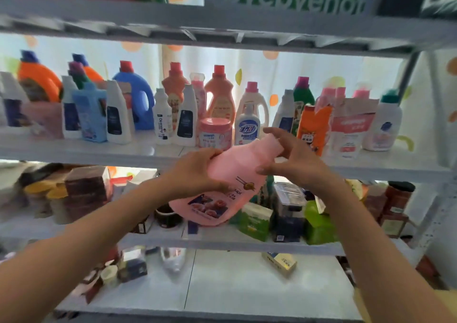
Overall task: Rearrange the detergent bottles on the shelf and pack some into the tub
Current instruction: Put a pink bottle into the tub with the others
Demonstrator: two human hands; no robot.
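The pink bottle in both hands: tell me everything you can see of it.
The pink plastic detergent bottle is opaque and smooth, with a wide rounded base and a narrower pink top. A printed label with flowers sits low on its body. It is tilted, top up and right, base down and left, held in the air before the white metal shelf. The left hand grips its middle; the right hand curls round the top end. Whether it is capped is hidden.

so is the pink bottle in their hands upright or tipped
Tipped. The pink bottle leans with its cap end up to the right, held off the shelf by the left hand and right hand.
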